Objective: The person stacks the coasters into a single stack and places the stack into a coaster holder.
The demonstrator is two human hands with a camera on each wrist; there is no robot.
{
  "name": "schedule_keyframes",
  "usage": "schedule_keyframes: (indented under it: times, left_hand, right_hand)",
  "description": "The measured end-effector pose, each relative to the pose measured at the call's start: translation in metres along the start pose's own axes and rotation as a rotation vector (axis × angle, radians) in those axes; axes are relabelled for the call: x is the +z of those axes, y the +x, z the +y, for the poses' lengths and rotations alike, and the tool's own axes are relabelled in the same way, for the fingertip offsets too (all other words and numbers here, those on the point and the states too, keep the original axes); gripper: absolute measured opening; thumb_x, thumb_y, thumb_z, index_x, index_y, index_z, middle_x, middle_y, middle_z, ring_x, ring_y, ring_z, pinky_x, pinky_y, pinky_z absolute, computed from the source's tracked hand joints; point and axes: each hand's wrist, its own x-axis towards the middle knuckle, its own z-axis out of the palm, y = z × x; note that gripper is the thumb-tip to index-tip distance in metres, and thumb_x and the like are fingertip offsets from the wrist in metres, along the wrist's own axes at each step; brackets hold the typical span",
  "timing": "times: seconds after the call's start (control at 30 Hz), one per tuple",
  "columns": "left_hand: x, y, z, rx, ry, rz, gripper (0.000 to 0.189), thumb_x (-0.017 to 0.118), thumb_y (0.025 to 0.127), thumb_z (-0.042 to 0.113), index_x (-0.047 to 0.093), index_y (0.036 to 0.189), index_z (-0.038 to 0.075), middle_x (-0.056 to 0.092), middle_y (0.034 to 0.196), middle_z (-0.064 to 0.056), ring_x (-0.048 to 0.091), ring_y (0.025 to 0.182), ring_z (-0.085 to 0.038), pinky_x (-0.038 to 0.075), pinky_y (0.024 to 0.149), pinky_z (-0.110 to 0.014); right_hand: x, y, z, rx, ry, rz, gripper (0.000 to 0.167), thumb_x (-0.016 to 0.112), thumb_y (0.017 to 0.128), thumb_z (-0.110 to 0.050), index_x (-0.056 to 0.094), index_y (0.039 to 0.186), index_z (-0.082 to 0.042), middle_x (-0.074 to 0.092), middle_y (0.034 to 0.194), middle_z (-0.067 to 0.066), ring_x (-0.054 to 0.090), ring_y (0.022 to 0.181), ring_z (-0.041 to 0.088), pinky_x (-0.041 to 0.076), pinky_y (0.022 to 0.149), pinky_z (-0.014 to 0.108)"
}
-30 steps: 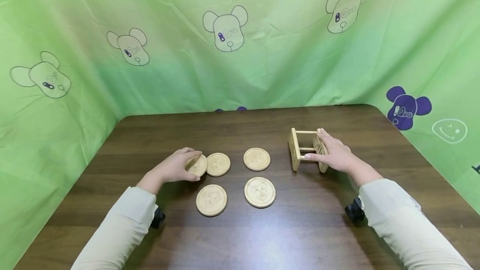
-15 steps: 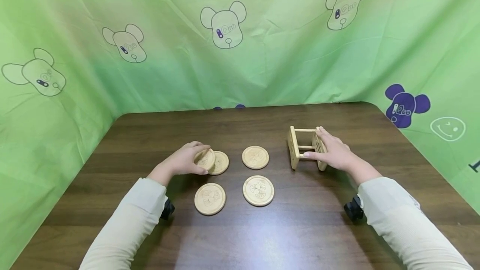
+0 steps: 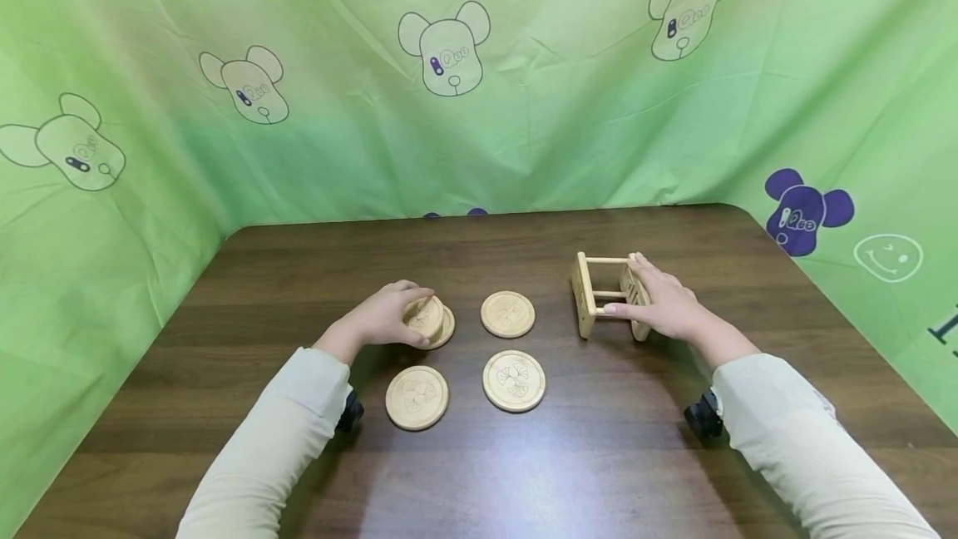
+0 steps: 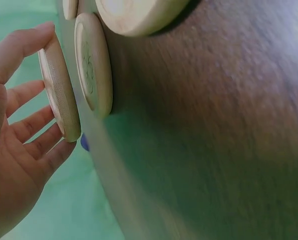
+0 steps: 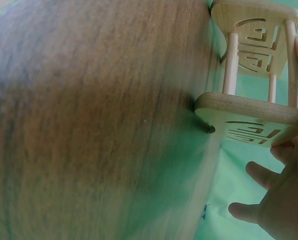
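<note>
Here I have a disc (image 3: 424, 317) pinched at left, the rack (image 3: 583, 298) steadied at right.
My left hand (image 3: 385, 314), thumb and fingers parted around the rim, holds it above a second disc (image 3: 448, 328) left of the tabletop's (image 3: 599, 447) middle, probably leaving its face uncovered; a third disc (image 3: 417, 398) lies nearer the front edge, a fourth disc (image 3: 507, 314) and fifth disc (image 3: 514, 381) rightward. Toward the far right corner, my right hand (image 3: 666, 302) clasps the rack's side, thumb on a bar (image 5: 292, 65), presumably for steadiness.

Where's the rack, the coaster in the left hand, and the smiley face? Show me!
Rack (image 5: 251, 107): right wrist view, on the edge of its nearer end panel.
Held coaster (image 4: 62, 90): left wrist view, on its rim.
Smiley face (image 3: 888, 258): head view, on its middle.
</note>
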Motion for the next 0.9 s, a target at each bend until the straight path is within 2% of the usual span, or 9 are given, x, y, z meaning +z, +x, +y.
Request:
schedule_keyframes:
  times: [0.27, 0.9]
  left_hand:
    - [0.005, 0.008, 0.002, -0.003, 0.01, -0.041, 0.073, 0.071, 0.063, 0.029, 0.043, 0.126, 0.004, 0.043, 0.119, -0.014, 0.039, 0.11, -0.028, 0.034, 0.089, -0.037]
    - [0.01, 0.013, 0.005, -0.03, 0.048, -0.093, 0.07, 0.072, 0.065, 0.028, 0.044, 0.126, 0.006, 0.044, 0.117, -0.013, 0.04, 0.108, -0.028, 0.035, 0.087, -0.037]
  right_hand:
    - [0.001, 0.001, 0.003, -0.001, -0.011, 0.004, 0.092, 0.053, 0.077, -0.052, 0.011, 0.135, 0.006, 0.005, 0.139, 0.023, 0.012, 0.119, 0.049, 0.015, 0.086, 0.063]
    - [0.003, 0.002, 0.004, -0.006, 0.026, 0.003, 0.089, 0.055, 0.078, -0.049, 0.013, 0.135, 0.005, 0.004, 0.14, 0.023, 0.011, 0.117, 0.051, 0.015, 0.086, 0.064]
